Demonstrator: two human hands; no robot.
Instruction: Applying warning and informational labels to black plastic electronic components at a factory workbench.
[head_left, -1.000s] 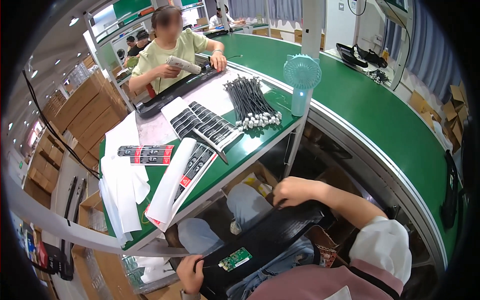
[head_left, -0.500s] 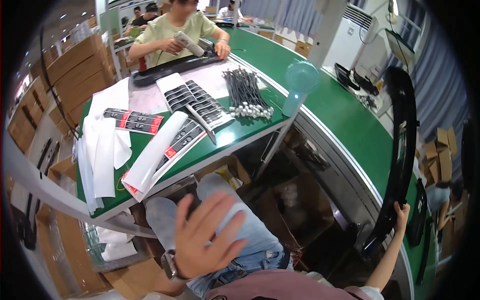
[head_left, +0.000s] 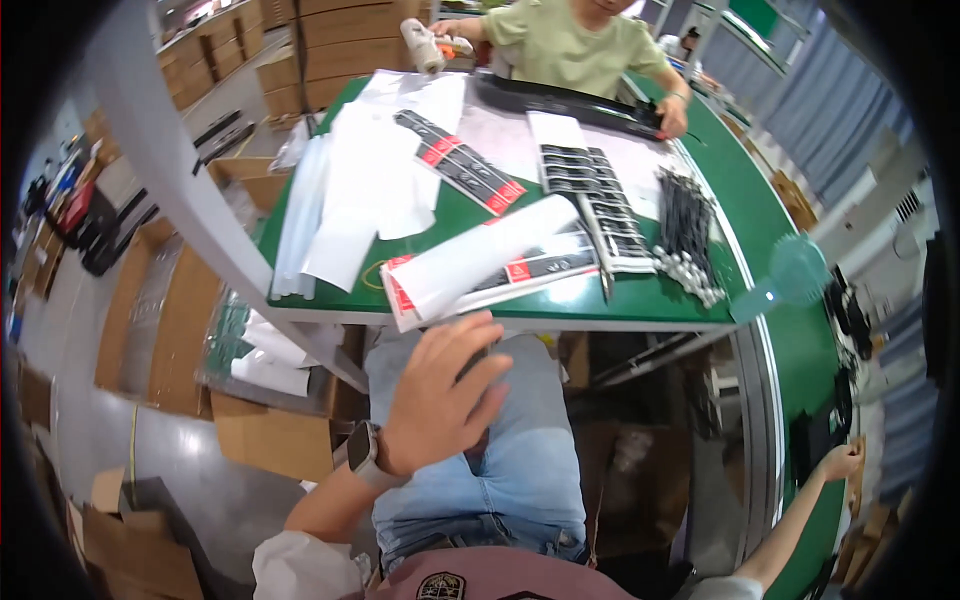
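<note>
L hand spread over lap, R hand outstretched, gripping belt edge

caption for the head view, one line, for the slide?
Seated worker's left hand hovers open below a green table of white sleeves; right hand reaches to the conveyor.

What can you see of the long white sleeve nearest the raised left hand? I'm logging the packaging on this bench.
The long white sleeve is a flat, narrow pack, seemingly glossy card or plastic, with red bands and a black strip along its lower side. It lies slanted on the green table, its lower left end at the near edge and its upper right end toward the black component cards. The left hand hovers open just below it, not visibly touching.
</note>
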